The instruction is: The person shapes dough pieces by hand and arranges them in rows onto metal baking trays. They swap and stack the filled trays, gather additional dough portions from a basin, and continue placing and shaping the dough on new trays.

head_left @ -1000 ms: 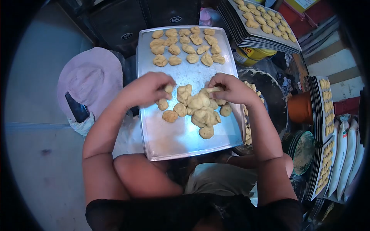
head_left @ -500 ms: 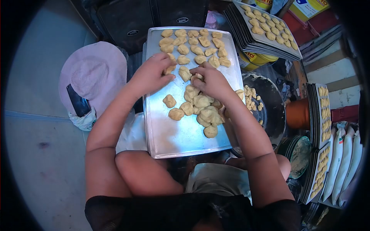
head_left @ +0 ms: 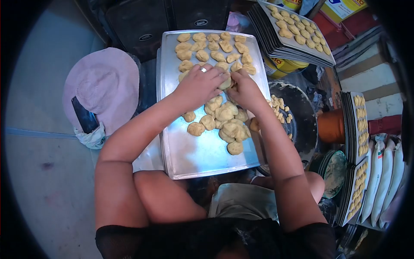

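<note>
Both hands meet just above the middle of the metal tray [head_left: 185,157], fingertips close together. At the left hand [head_left: 199,86], ringed and bent over, the fingers rest on a pale dough piece [head_left: 224,83]. Curled just beside it is the right hand [head_left: 244,88]; its fingers hide whether it grips any dough. The heaped dough pile [head_left: 233,127] sits below them, from the tray's centre toward 5 o'clock, and a few loose lumps [head_left: 196,129] lie apart at 7 to 8 o'clock. Rows of dough pieces [head_left: 217,56] fill the 12 o'clock end, leaving the hands little room that way. Toward 7 o'clock, a wide stretch of bare metal runs to the raised rim. Forearms cross the rim at 9 and about 3 o'clock. Close outside the 3 o'clock edge stands a black basin [head_left: 304,114] of dough bits; stacked trays [head_left: 264,39] crowd 1 o'clock. At 9 to 10 o'clock, a gap separates the tray from a pink hat [head_left: 118,82].
</note>
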The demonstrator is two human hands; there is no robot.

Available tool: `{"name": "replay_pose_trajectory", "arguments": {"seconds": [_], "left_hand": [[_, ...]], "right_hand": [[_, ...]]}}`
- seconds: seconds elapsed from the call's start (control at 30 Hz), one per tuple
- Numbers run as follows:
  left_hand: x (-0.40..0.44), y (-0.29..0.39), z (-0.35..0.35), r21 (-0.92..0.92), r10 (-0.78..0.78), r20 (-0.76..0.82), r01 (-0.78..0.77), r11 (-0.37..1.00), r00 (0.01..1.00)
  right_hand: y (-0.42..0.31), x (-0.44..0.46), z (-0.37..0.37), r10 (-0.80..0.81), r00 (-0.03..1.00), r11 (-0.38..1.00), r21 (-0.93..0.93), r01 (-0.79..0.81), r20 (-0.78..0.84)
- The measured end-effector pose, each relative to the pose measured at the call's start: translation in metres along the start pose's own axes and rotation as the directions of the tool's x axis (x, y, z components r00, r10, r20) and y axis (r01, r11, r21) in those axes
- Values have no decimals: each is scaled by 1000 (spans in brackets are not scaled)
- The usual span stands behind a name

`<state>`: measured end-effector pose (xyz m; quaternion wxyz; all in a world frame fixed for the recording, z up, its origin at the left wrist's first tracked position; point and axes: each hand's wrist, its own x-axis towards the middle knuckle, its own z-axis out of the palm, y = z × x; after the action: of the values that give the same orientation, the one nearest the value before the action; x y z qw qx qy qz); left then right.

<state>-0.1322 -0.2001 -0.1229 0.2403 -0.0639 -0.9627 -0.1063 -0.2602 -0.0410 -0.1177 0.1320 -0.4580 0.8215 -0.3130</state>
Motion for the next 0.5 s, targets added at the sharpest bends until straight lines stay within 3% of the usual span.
{"name": "replay_pose_trajectory", "arguments": {"seconds": [0.07,0.17,0.27,0.4,0.5], "left_hand": [[4,-1,6,45,-22,179,15,999,984],[7,-3,6,81,18,106,-27,996,994],[13,-1,9,123,55,38,-59,991,998],[18,-10,12,92,111,180,-129,987,977],[23,-11,8,131,115,156,-136,982,981]], "right_hand": [[-1,0,-3,52,999,994,-97,-51,6],[15,-2,-13,158,987,987,22,-158,-41],[12,-4,-6,190,961,978,123,-167,-201],[16,-23,-13,0,929,999,-32,-13,-369],[39,-36,-27,-28,999,997,65,30,-32]]}}
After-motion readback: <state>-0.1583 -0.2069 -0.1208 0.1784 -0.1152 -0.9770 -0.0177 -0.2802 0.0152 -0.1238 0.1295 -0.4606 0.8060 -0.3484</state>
